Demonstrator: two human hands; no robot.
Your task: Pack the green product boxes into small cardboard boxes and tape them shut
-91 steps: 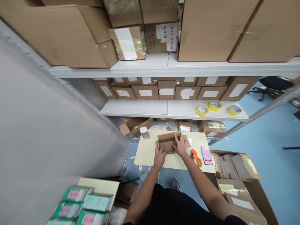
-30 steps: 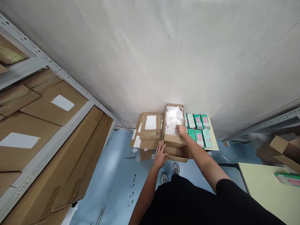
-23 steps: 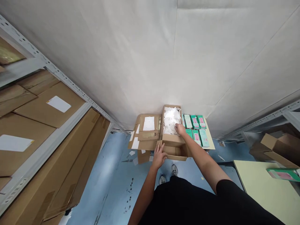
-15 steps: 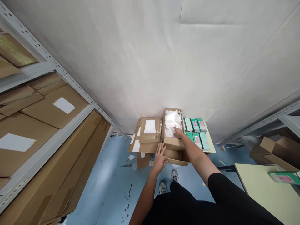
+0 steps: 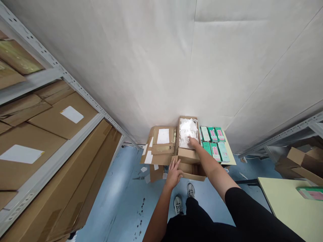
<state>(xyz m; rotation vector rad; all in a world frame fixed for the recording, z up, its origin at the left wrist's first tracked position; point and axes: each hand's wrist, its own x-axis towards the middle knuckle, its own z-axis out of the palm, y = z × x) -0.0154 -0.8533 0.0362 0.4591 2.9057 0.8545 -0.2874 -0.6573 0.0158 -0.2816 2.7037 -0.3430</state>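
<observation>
An open cardboard box (image 5: 188, 155) stands on the floor against the white wall, filled with white plastic packets (image 5: 187, 131). My right hand (image 5: 193, 142) reaches into it and lies on the packets, fingers curled among them; what it grips is hidden. My left hand (image 5: 174, 169) rests flat on the box's near flap with fingers spread and holds nothing.
Flattened cardboard pieces with white labels (image 5: 160, 145) lie left of the box. Several green and pink product boxes (image 5: 214, 143) sit on a pale board to its right. Metal shelving with large cartons (image 5: 52, 134) runs along the left. A pale yellow table (image 5: 290, 205) is at lower right.
Three seconds ago both hands were on a small cardboard box on the yellow table. I have since turned to the floor box; over the last second the hands barely moved.
</observation>
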